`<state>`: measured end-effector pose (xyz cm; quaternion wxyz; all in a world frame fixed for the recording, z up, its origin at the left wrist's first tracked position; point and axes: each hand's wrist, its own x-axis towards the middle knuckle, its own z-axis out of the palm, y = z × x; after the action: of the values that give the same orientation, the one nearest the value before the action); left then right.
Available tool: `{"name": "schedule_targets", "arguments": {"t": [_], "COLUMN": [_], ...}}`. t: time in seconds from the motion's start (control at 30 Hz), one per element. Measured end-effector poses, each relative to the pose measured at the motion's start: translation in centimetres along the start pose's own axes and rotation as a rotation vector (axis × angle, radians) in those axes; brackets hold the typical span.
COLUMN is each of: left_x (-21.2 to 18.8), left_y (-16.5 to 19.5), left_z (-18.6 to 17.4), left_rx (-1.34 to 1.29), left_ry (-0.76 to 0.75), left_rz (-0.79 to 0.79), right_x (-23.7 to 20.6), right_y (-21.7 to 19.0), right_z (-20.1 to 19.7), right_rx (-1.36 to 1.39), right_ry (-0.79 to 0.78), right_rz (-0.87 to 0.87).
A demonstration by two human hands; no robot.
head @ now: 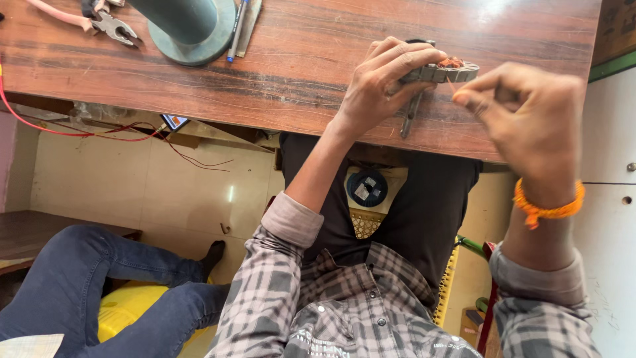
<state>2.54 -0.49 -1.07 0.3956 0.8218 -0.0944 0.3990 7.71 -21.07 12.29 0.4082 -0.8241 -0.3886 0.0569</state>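
My left hand [381, 83] grips a small grey toothed metal core [444, 71] with copper wire wound on it, held just above the wooden table [298, 59]. My right hand [530, 116] is raised beside it, thumb and forefinger pinched on a thin copper wire [451, 85] that runs to the core. An orange thread band sits on my right wrist. A dark metal tool [411, 116] lies on the table under my left hand. A dark wire spool [366, 188] rests between my legs below the table edge.
Pliers with pink handles [106, 23], a grey-green round base [192, 30], a blue pen [235, 30] and a flat metal file lie at the table's far left. Red wires [40, 126] hang under it. Another person's leg in blue jeans [99, 278] is at lower left.
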Motion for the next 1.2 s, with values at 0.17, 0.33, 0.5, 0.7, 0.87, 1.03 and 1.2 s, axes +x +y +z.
{"name": "schedule_targets", "arguments": {"t": [0.17,0.33,0.5,0.7,0.87,1.03,1.2], "left_x": [0.0,-0.6,-2.1,-3.0,-2.9,-2.9,-3.2], "left_y": [-0.4,-0.5,0.8,1.3,1.3,1.9,3.3], "left_z": [0.0,-0.5,-0.9,-1.4,-1.2,-0.8,0.3], "left_rx": [0.019,0.061,0.36,0.606,0.491,0.393,0.276], "left_ry": [-0.006,-0.035,-0.06,-0.06,-0.06,0.026,0.204], "left_rz": [0.0,0.018,0.167,0.249,0.271,0.189,-0.079], "right_x": [-1.2,-1.1,-2.3,-4.1,-5.1,-4.8,-3.6], "right_y": [2.5,5.2,5.2,4.1,2.9,1.6,0.7], "right_z": [4.1,6.6,7.2,5.7,4.4,2.8,1.3], "right_rx": [-0.267,-0.36,-0.178,0.08,0.014,-0.114,-0.249], "right_ry": [0.052,0.094,0.069,0.018,0.018,-0.011,0.086], "right_rz": [-0.316,-0.304,-0.218,0.003,-0.057,-0.149,-0.19]}}
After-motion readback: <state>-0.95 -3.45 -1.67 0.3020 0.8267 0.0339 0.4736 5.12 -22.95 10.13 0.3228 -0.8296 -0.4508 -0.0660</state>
